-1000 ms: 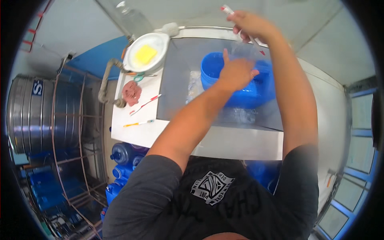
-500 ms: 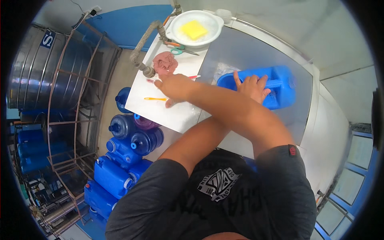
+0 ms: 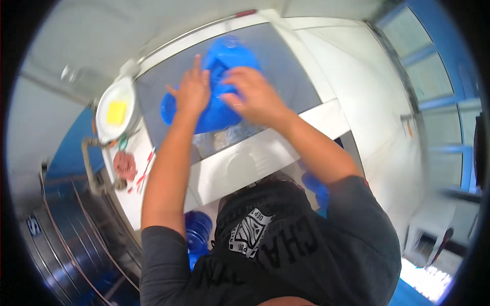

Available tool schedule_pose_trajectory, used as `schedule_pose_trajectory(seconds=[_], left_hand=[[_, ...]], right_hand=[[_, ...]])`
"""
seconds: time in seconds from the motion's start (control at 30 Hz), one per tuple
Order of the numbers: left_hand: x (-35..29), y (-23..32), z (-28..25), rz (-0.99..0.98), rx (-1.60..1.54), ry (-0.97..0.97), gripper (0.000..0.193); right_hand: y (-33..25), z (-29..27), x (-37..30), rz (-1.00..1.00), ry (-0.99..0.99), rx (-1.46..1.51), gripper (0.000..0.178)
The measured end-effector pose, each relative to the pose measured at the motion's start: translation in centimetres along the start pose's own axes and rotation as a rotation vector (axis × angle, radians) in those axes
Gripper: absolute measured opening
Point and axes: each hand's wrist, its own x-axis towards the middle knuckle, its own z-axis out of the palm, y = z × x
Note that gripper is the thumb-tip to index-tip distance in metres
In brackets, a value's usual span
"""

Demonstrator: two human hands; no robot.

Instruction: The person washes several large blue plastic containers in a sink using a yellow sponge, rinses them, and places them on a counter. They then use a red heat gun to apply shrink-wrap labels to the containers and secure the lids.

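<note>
Left hand (image 3: 193, 94): fingers spread over blue jug (image 3: 214, 110), likely steadying it inside sink (image 3: 288, 66) edges. Right hand (image 3: 255, 99) blurred, grip indeterminate.

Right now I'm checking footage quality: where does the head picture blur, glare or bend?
Head view: the right hand and blue plastic jug look blurred; head view, lower right: a glaring white patch is washed out; head view, right rim: the blue frame around pale panes appears bent by the fisheye lens.
</note>
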Motion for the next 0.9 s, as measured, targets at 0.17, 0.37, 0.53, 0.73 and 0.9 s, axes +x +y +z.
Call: schedule_pose_trajectory(seconds=[0.17, 0.37, 0.53, 0.73, 0.9], left_hand=[[9.5, 1.5, 0.4, 0.123, 0.007, -0.036, 0.055], [16.0, 6.1, 2.5, 0.162, -0.1, -0.151, 0.063], [19.3, 7.1, 3.0, -0.121, -0.137, -0.281, 0.069], [19.2, 8.1, 3.9, 0.039, -0.008, -0.237, 0.068], [14.5, 12.1, 3.2, 0.178, 0.131, -0.153, 0.052]], right_hand=[[14.7, -16.2, -23.1, 0.703, 0.062, -0.723, 0.059], [21.8, -27.4, -36.4, 1.514, 0.115, -1.034, 0.077], [26.4, -18.8, -20.2, 0.656, -0.142, -0.724, 0.074], [41.2, -23.1, -7.1, 1.145, -0.037, -0.929, 0.073], [41.5, -12.2, 3.8, 0.422, -0.192, -0.67, 0.064]])
